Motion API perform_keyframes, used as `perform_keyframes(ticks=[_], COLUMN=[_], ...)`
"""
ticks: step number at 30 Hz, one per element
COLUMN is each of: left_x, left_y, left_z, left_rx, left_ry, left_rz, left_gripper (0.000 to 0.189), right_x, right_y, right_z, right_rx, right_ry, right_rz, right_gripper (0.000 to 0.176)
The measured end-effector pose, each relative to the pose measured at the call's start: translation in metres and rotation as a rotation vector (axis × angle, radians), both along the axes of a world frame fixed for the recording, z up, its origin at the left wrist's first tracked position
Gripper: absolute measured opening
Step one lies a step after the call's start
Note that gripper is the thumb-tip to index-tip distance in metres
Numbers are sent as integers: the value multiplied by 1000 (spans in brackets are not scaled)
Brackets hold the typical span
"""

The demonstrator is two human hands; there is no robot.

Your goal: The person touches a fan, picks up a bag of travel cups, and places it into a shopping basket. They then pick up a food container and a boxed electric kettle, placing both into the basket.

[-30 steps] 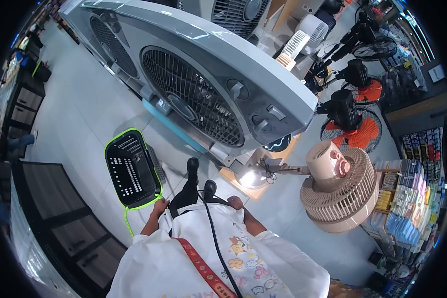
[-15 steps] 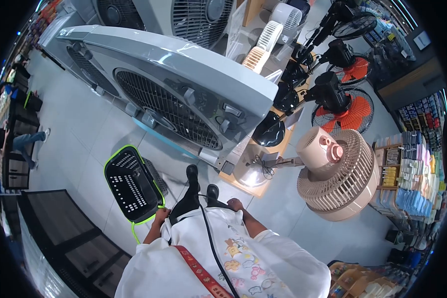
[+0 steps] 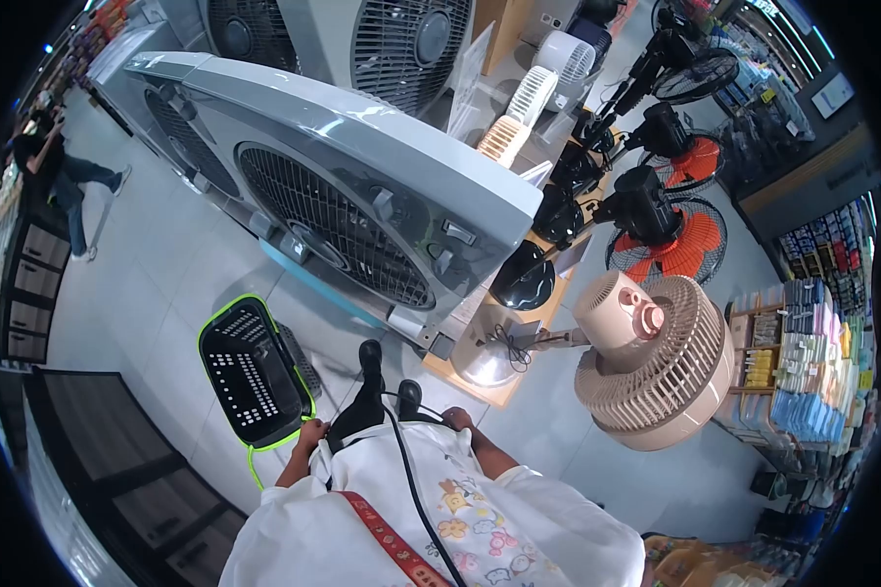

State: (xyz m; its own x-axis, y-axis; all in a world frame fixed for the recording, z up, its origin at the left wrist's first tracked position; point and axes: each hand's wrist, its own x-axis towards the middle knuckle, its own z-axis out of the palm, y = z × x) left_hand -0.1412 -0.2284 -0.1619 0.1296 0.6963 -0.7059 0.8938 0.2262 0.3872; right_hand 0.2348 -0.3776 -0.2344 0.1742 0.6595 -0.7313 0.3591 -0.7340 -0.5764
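My left hand (image 3: 311, 430) is closed at the green rim of a black shopping basket (image 3: 255, 377), which hangs beside my left leg. My right hand (image 3: 457, 419) hangs by my right hip; its fingers are too small and partly hidden to read. Nearest to it on the right is a beige fan (image 3: 656, 362) on a stand. In front of me stands a large grey box fan (image 3: 333, 196) with knobs on its face. A black cable (image 3: 411, 470) and a red strap (image 3: 387, 538) lie over my white shirt.
Black and orange fans (image 3: 680, 240) line a wooden display platform (image 3: 499, 391) at the right. Dark cabinets (image 3: 117, 460) stand at lower left. A person (image 3: 64, 176) is at the far left. Stocked shelves (image 3: 803, 372) fill the right side.
The view has shifted slightly. The person at the far left shows more fully, higher in the frame. My left hand still holds the basket, and my right hand stays by my hip.
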Motion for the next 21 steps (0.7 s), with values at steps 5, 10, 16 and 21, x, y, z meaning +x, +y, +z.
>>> perform_keyframes(ticks=[5, 10, 16, 21], left_x=[2, 0, -2, -2], left_y=[0, 0, -1, -3], left_z=[-1, -8, -12, -17], left_rx=[-3, 37, 17, -2], left_ry=[31, -26, -58, -75], left_rz=[-6, -44, -27, 22], left_gripper=[38, 37, 38, 41], right_x=[2, 8, 13, 23], right_y=[-2, -11, -6, -5], right_z=[-12, -34, -28, -36], right_rx=[65, 132, 97, 281], right_ry=[-35, -62, -19, -52], right_rz=[81, 146, 132, 342], right_gripper=[24, 20, 22, 21])
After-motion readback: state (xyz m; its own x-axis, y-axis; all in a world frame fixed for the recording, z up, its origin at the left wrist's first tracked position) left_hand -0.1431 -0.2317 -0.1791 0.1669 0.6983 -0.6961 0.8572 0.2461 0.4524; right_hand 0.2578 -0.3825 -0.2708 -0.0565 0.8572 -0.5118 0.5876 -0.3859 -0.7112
